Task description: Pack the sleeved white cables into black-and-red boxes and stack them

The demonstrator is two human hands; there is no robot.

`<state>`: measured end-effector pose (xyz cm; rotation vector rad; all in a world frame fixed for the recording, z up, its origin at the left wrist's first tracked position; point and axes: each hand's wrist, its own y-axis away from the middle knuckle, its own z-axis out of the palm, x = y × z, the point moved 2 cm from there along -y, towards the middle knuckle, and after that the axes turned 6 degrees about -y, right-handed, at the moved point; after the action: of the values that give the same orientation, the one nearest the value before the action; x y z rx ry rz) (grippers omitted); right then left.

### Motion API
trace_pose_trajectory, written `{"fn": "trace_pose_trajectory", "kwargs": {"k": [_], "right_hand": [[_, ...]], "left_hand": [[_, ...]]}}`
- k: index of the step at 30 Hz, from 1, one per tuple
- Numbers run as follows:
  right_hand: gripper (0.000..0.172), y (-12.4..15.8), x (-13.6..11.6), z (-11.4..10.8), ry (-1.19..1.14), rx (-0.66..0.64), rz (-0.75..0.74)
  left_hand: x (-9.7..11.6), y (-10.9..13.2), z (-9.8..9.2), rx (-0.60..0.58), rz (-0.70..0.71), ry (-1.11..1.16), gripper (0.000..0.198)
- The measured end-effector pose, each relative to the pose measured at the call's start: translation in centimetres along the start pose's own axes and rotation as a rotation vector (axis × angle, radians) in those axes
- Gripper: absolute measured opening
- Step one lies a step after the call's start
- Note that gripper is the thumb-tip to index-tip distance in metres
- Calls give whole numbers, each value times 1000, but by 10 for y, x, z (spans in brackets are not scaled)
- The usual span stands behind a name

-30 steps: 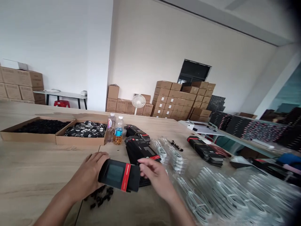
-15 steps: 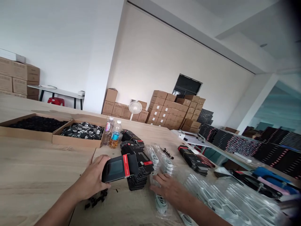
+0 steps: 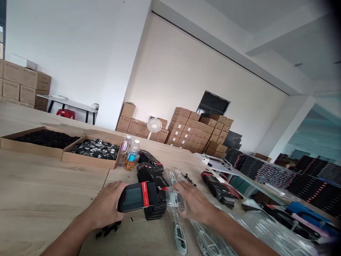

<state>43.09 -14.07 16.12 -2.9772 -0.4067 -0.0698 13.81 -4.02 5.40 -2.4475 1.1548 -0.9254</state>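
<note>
Left grip [image 3: 108, 203] clasps black box [image 3: 133, 197]; right grip [image 3: 193, 202] grasps bagged cable [image 3: 174, 200]; cardboard tray [image 3: 87, 161] holds black-and-white pieces [image 3: 96, 148].

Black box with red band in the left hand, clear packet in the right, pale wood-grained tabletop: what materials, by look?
Black box with red band: probably matte card; flat panels and thin edges.
Clear packet: likely thin, glossy plastic film; see-through, with glints.
Pale wood-grained tabletop: low-sheen wood or a wood-print laminate; the grain shows, but can't tell which.
</note>
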Motion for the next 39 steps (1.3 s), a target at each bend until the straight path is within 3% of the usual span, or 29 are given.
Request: {"fn": "trace_pose_trajectory", "kwargs": {"k": [3,8,14,15,17,19,20,22,25,29,32,35,37,39], "right_hand": [[64,-18,-12,-5,73,13,5],[84,-41,-32,8,177,-31,4],[126,-58,-66,8,-28,-90,-38],[122,-59,-65,2,-85,-28,-41],[100,-58,-54,-11,-195,224,33],[78,-52,-32,-19,-369,510,226],[72,-48,-20,-18,-515,588,337],[65,-43,-3,-7,-913,562,490],[43,-37,0,15,-1466,410,492],[37,-34,-7,28,-1770,511,456],[48,-35,-10,30,-1633,664,485],[56,-35,-24,33,-1270,826,426],[43,-38,-44,40,-983,776,329],[36,-44,-68,49,-734,647,217]], "left_hand": [[4,-1,0,26,18,-11,60],[10,-1,2,48,26,-72,61],[12,-3,3,75,2,-118,56],[11,-4,2,93,-19,-129,55],[8,-5,-1,137,-63,-149,54],[4,-6,-4,182,-93,-165,54],[3,-7,-5,201,-99,-174,55],[3,-7,-5,233,-96,-190,58],[4,-6,-3,246,-68,-196,58],[7,-6,-2,219,-63,-160,57],[8,-7,-1,192,-96,-150,55],[7,-7,0,187,-134,-140,58],[6,-7,2,202,-138,-135,59],[5,-7,3,240,-134,-136,58]]}}
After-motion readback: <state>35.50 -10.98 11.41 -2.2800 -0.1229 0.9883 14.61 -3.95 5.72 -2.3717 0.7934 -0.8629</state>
